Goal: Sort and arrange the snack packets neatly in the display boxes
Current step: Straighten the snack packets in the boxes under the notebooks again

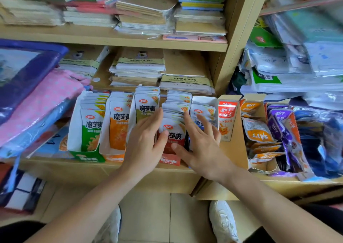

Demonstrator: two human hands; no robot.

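Wooden shelves (118,38) hold piles of notebooks (144,14) up at 12 o'clock. Lower down, at 9 o'clock, a green box (87,155) holds green packets (91,131) standing up. Next come orange packets (118,129). The left hand (146,140) has loose, straight fingers and presses the side of the red packets (173,131) in the middle. The right hand (202,146) is spread wide at their other side, maybe touching the blue packets (202,113). At 3 o'clock, loose packets (258,133) lie messy in a brown box (233,150).
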